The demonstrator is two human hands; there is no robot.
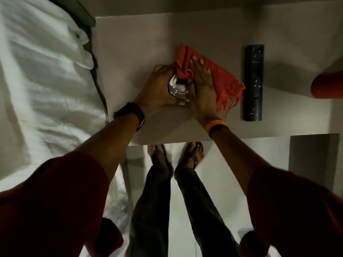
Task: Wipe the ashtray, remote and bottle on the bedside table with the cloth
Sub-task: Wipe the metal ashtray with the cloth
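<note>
- left hand (157, 86): fingers curled round metal ashtray (179, 89) on table (130, 43)
- right hand (202, 84): fingers straight, flat on orange cloth (226, 80)
- remote (254, 82): just beside cloth

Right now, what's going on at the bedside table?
A person is wiping the metal ashtray: the left hand grips it on the bedside table while the right hand, fingers flat, presses the orange cloth against it. The black remote lies right of the cloth, untouched. A red object at the right edge may be the bottle.
</note>
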